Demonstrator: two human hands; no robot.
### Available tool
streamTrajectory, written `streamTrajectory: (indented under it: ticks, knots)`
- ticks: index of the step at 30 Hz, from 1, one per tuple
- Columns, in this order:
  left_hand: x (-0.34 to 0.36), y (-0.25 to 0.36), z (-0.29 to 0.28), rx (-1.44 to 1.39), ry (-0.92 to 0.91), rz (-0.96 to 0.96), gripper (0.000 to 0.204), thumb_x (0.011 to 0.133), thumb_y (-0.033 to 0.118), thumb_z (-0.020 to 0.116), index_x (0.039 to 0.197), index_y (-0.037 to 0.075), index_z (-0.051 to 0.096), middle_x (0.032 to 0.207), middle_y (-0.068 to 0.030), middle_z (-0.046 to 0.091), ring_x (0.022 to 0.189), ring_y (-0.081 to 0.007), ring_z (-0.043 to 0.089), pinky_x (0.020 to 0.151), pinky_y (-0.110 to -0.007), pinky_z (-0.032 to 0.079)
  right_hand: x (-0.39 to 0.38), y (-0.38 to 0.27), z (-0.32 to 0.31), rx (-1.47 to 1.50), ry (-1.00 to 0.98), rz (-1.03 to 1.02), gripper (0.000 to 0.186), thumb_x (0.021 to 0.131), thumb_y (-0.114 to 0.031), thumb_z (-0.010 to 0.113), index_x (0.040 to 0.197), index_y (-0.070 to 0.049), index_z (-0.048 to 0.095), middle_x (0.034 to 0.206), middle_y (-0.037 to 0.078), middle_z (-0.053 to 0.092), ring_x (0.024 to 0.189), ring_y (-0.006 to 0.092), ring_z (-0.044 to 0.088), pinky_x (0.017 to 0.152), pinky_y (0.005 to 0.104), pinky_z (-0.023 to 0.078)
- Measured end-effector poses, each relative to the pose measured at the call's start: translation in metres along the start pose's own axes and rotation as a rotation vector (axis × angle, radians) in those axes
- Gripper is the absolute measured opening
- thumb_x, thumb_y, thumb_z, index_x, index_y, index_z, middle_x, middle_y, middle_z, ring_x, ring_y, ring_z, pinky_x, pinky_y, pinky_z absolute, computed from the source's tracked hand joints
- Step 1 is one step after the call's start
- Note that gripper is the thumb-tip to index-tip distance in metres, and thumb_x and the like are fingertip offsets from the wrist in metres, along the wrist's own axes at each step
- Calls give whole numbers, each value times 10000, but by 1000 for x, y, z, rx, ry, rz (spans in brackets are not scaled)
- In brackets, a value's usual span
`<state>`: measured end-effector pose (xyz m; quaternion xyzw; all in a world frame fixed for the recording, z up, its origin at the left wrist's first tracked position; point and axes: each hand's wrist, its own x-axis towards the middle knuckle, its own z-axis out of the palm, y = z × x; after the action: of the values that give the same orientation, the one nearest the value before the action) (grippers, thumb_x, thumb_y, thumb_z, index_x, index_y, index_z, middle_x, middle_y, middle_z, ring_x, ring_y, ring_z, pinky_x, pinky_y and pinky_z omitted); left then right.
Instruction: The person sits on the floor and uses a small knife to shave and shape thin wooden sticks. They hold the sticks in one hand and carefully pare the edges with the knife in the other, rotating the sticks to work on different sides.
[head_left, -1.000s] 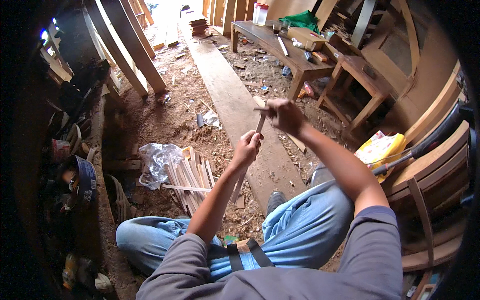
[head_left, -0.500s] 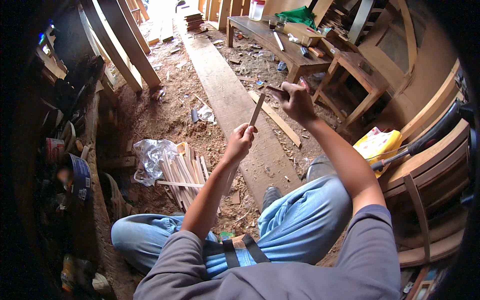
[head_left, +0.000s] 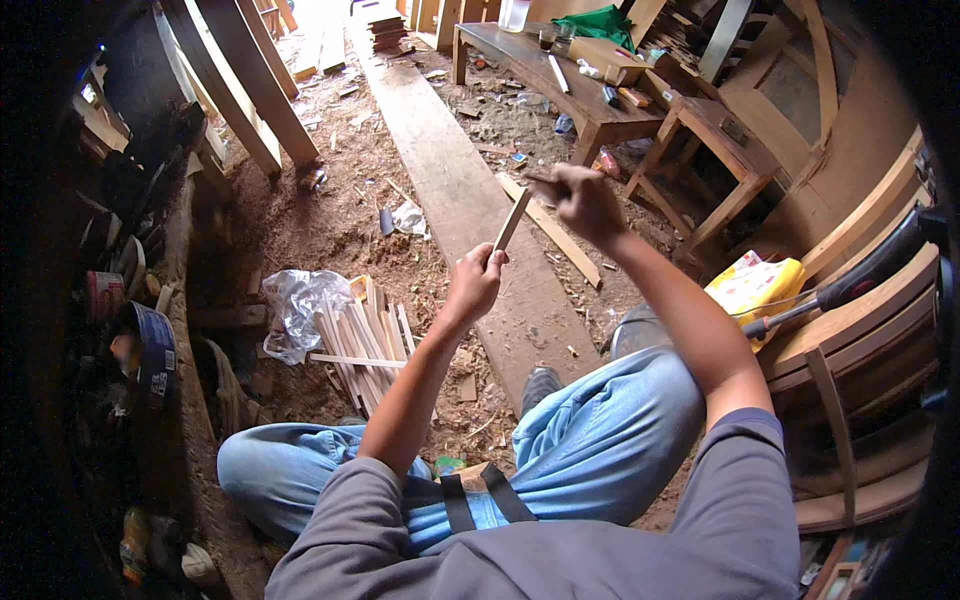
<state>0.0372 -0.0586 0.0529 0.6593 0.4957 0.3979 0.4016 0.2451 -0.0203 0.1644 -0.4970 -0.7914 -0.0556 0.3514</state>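
My left hand (head_left: 475, 278) is closed round a thin wooden strip (head_left: 514, 218) that points up and away, its upper end bare. Just right of that end, my right hand (head_left: 590, 205) is closed on a small flat dark-brown piece (head_left: 545, 186). Motion smears this hand, and I cannot make out what kind of piece it is. A narrow gap seems to part the piece from the strip's tip. Below and left of my left hand, a pile of pale wooden strips (head_left: 362, 345) lies on the ground beside a crumpled clear plastic bag (head_left: 296, 312).
A long plank (head_left: 440, 170) runs away from my feet across a floor littered with shavings. A low wooden table (head_left: 520, 60) and a stool-like frame (head_left: 715, 150) stand at the far right. A yellow bag (head_left: 765, 290) and curved wooden pieces (head_left: 860, 320) are near my right arm.
My right hand has shifted slightly and now looks blurred, the brown piece still in it. The left hand keeps hold of the strip, almost unmoved. The view has shifted a little.
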Motion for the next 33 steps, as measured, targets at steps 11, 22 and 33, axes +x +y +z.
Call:
streamTrajectory:
  ticks: [11,22,33]
  knots:
    - [-14,31,-4,113,53,30,244,988,186,527,912,-12,645,712,-260,624,686,-419,646,633,-473,478,4,3,-5,-248,12,152,225,873,-205,716,782,-23,620,709,185,640,685,345,671,627,453,506]
    - [-3,6,1,5,30,81,262,1004,238,536,921,19,653,654,-72,563,584,-162,529,563,-348,437,0,24,1,-286,-20,106,101,891,-176,676,867,-79,662,798,156,687,725,339,697,630,446,554]
    - [-6,21,-7,-661,-339,-291,251,1053,290,461,935,95,566,630,64,396,488,-55,334,412,-241,257,-15,-30,35,-27,-213,-237,114,870,-147,684,799,-67,643,772,151,658,711,328,676,625,447,529]
